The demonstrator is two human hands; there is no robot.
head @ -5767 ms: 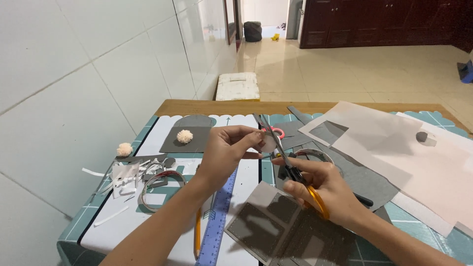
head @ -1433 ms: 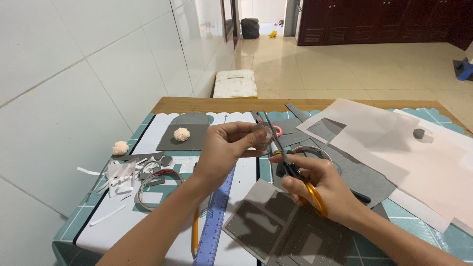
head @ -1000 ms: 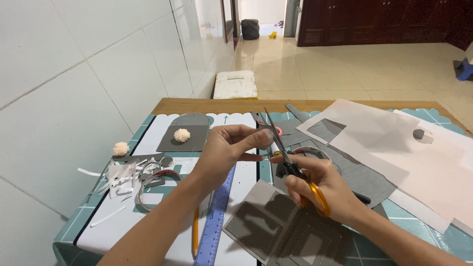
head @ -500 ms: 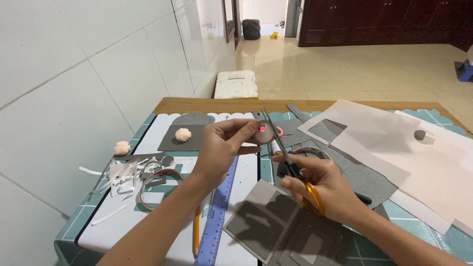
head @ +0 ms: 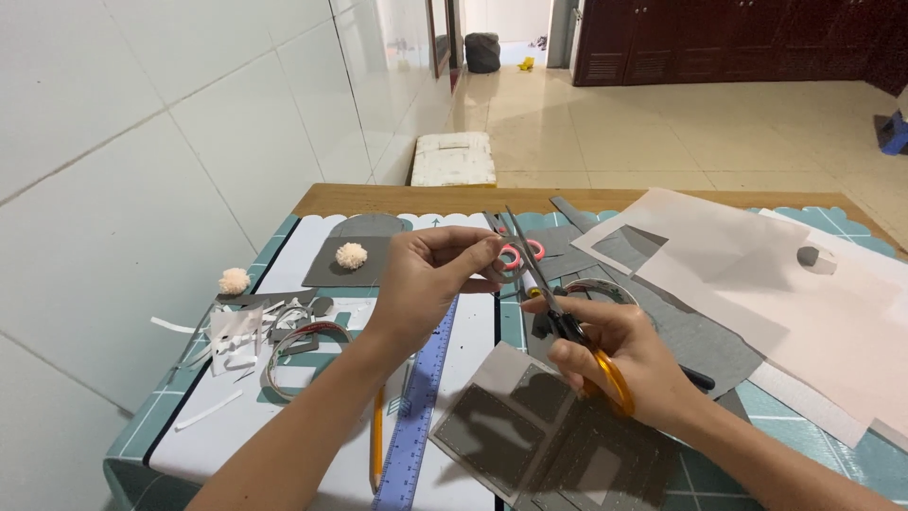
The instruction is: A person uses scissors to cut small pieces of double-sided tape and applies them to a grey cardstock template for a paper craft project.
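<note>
I have a small grey scrap (head: 498, 257) pinched in my left hand's (head: 430, 279) fingertips above the table, and my right hand (head: 629, 364) is closed through the orange handles of the scissors (head: 553, 303), whose blades stand open at the scrap. Grey offcuts (head: 248, 331) lie piled to the left, which suggests much trimming is done; large grey sheets (head: 695, 341), two pompoms (head: 352, 255) and a blue ruler (head: 421, 407) wait untouched.

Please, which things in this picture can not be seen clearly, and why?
- Piece pinched in the left hand: head view, hidden by the fingers and too small.
- Scissors handles: mostly covered by the right hand.
- Grey felt sheet: cut off by the bottom edge.
</note>
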